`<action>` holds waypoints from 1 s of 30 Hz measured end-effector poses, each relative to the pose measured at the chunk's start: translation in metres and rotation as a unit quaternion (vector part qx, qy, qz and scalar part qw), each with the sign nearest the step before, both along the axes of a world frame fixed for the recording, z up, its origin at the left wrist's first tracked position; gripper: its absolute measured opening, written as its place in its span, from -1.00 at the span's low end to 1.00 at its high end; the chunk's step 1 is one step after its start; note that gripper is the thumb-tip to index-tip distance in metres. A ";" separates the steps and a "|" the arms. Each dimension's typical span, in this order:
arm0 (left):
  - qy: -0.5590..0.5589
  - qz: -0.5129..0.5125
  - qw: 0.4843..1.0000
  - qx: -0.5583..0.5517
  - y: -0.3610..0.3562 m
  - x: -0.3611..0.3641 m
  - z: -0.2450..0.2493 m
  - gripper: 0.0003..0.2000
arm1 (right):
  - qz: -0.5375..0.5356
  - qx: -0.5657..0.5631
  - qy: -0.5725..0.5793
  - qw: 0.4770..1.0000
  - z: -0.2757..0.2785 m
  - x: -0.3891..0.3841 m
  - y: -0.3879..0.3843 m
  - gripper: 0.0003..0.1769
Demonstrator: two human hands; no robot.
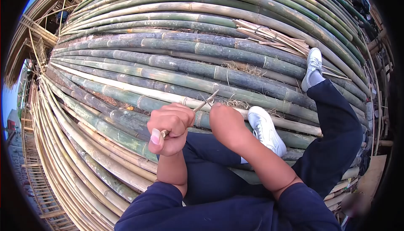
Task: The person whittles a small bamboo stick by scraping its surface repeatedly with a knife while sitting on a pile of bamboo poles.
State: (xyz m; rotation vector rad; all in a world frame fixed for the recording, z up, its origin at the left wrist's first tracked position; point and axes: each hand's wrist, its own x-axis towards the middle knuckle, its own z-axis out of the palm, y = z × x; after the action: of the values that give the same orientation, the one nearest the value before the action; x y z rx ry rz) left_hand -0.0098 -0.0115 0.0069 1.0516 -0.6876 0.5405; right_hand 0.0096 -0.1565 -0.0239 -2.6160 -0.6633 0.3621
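Note:
My left hand (170,123) is closed in a fist around a thin bamboo stick (206,101). One end of the stick pokes out beside the thumb, and the other slants up and to the right past the knuckles. Close by on the right, my right hand (227,123) is also closed, its back towards me. A narrow, blade-like tip juts from its far side and crosses the stick. The handle of that tool is hidden inside the fingers. Both hands are held above the bamboo poles (185,65), in front of my lap.
Long green and tan poles cover the ground in rows. A bundle of split bamboo strips (273,36) lies on them at the upper right. Dry shavings (244,68) are scattered near my white shoes (265,130). Bamboo framework (40,33) stands at the left, and a board (371,176) at the right.

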 end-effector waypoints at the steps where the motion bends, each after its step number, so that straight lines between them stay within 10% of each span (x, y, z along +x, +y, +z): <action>1: -0.001 0.010 1.000 0.000 -0.003 0.000 0.000 -0.47 | 0.001 -0.011 0.025 1.000 0.007 -0.005 -0.003 -0.85; 30: 0.010 0.035 0.999 -0.006 0.008 -0.002 -0.001 -0.42 | 0.015 -0.038 0.062 0.997 -0.045 0.023 -0.014 -0.77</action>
State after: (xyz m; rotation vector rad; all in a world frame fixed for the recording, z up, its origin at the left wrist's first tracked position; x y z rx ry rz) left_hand -0.0114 -0.0040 0.0057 1.0705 -0.6308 0.5927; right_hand 0.0322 -0.1701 -0.0687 -2.6304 -0.6601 0.5642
